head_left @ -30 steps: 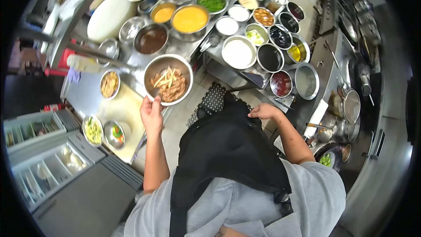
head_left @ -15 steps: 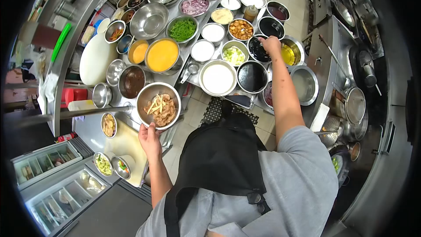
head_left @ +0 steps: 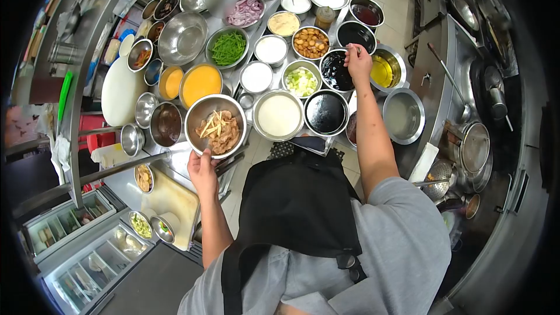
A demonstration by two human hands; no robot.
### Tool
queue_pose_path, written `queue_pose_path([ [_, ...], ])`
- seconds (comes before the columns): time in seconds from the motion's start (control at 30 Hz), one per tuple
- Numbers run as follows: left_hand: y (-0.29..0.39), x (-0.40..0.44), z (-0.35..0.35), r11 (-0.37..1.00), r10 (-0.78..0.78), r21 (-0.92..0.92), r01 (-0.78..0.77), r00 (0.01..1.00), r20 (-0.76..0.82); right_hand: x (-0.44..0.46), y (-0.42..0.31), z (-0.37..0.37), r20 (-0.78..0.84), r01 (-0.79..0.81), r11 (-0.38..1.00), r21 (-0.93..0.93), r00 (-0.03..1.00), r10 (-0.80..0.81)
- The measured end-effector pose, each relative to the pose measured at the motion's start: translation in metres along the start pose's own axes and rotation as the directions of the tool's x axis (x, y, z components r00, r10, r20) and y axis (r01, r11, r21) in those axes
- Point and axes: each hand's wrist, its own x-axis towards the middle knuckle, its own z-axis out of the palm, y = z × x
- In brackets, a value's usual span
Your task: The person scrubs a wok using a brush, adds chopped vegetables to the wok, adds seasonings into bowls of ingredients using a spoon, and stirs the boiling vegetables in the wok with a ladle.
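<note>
My left hand (head_left: 202,169) grips the near rim of a steel bowl (head_left: 191,118), thumb inside. The bowl holds brown meat pieces (head_left: 224,139) topped with pale yellow strips. My right hand (head_left: 358,61), fingers pinched together, is over the right edge of a pot of dark liquid (head_left: 335,70); whatever the fingers hold is too small to make out. Around that pot stand a pot of yellow oil (head_left: 382,72), another dark pot (head_left: 326,112), a bowl of chopped pale green vegetable (head_left: 301,81) and a bowl of brown chunks (head_left: 311,42).
Pots of white contents (head_left: 278,115), orange liquid (head_left: 200,86) and green strips (head_left: 227,48) crowd the steel counter. A metal rail (head_left: 128,170) crosses at left above a cutting board (head_left: 175,201). The stove (head_left: 487,81) with ladles is at right.
My right hand has gone from beside the apron to the dark pot. My left hand still holds the meat bowl, now closer to the orange and white pots. The view has shifted too.
</note>
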Motion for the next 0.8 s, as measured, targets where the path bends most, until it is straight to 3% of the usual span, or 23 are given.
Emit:
queue_pose_path([
  [0.1,0.005,0.014,0.018,0.998,0.006,0.059,-0.008,0.999,0.039,0.004,0.009,-0.005,0.021,-0.071,0.990,0.123,0.997,0.069],
  [0.2,0.013,0.024,0.044,0.995,0.020,0.094,-0.026,0.997,0.068,0.006,0.010,-0.007,0.035,-0.117,0.986,0.121,0.993,0.113],
  [0.33,-0.004,0.052,0.058,0.989,0.035,0.139,-0.057,0.987,0.155,0.008,0.013,-0.002,0.055,-0.131,0.986,0.107,0.991,0.126],
  [0.53,-0.014,0.078,0.095,0.994,0.031,0.096,-0.053,0.977,0.213,0.017,0.015,-0.005,0.059,-0.122,0.962,0.245,0.992,0.110],
  [0.6,-0.021,0.088,0.107,0.984,0.045,0.158,-0.087,0.967,0.252,0.014,0.009,-0.010,0.057,-0.149,0.952,0.268,0.989,0.138],
  [0.67,-0.031,0.101,0.121,0.998,0.017,0.054,-0.035,0.951,0.310,0.015,0.004,-0.013,0.067,-0.148,0.953,0.265,0.989,0.135],
  [0.8,-0.054,0.131,0.152,0.985,0.019,0.160,-0.070,0.954,0.300,0.008,-0.017,-0.011,0.078,-0.166,0.933,0.319,0.986,0.148],
])
